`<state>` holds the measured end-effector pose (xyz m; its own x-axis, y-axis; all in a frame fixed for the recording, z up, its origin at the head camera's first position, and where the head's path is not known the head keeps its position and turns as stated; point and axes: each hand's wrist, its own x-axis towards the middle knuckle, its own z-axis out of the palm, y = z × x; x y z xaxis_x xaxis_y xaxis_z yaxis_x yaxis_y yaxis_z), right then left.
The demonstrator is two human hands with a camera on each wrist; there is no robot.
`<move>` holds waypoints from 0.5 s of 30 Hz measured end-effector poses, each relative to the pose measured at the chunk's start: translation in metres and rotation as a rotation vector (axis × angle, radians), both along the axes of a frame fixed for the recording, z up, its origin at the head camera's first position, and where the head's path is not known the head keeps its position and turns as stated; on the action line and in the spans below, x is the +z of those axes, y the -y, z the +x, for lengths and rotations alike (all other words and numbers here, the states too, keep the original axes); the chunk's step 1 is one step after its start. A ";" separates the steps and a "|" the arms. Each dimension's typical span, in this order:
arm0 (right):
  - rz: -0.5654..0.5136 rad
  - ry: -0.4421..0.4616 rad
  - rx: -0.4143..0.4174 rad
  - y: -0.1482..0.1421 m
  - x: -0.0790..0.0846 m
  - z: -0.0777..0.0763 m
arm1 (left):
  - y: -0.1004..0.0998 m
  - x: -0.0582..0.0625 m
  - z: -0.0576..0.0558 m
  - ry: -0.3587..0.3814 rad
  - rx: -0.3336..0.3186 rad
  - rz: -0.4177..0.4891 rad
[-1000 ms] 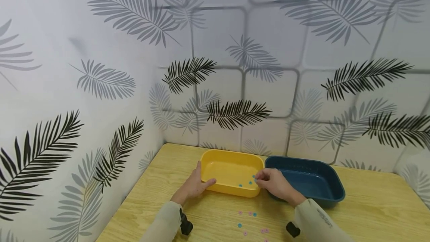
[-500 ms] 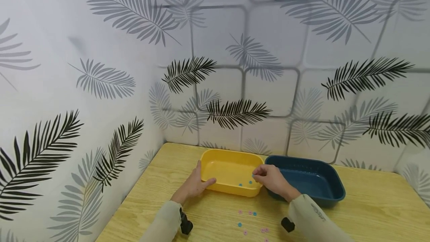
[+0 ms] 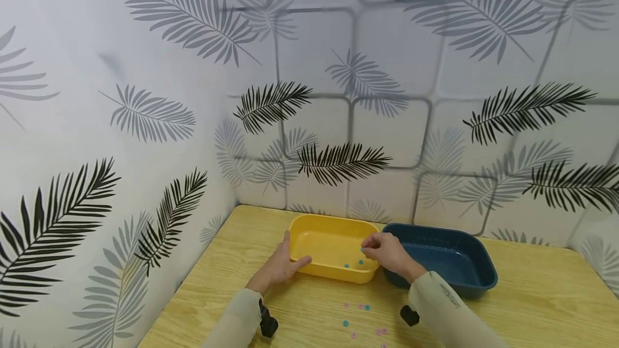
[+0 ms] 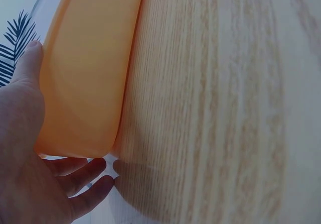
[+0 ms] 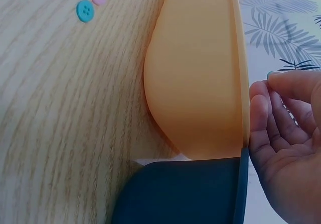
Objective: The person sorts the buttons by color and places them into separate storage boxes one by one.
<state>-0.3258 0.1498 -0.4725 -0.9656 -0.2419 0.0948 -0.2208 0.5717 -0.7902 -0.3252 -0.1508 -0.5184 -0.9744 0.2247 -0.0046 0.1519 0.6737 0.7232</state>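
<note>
My right hand (image 3: 387, 252) is over the right end of a yellow plastic basin (image 3: 333, 272), a small blue button (image 3: 362, 249) pinched between thumb and fingertips. In the right wrist view only a sliver of that button (image 5: 271, 74) shows at the fingertips. Two more blue buttons lie inside the basin, one at the right (image 3: 360, 262) and another a little left of it (image 3: 346, 266). At the basin's left end my left hand (image 3: 280, 265) rests against the corner, thumb along the rim. In the left wrist view its fingers (image 4: 88, 176) lie loosely against the end wall.
A dark blue basin (image 3: 483, 288) stands directly right of the yellow one. On the wooden table (image 3: 309, 316) in front are scattered pink buttons (image 3: 361, 306) and blue buttons (image 3: 345, 323). A leaf-patterned wall (image 3: 319, 122) rises behind the basins.
My right hand has shifted left and slightly up, from the yellow basin's right rim to farther over its inside, still pinching a blue button. My left hand stays in place.
</note>
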 end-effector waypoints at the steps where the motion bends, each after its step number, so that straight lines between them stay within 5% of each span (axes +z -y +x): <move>1: 0.004 0.006 -0.005 0.001 0.000 -0.001 | 0.000 0.000 0.000 0.001 0.000 0.000; 15: 0.041 0.034 -0.025 0.007 0.003 -0.011 | 0.001 0.000 0.000 0.000 -0.007 0.014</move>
<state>-0.3369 0.1427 -0.4699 -0.9740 -0.2203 0.0527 -0.1795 0.6087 -0.7728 -0.3256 -0.1518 -0.5184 -0.9727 0.2319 -0.0019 0.1565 0.6626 0.7324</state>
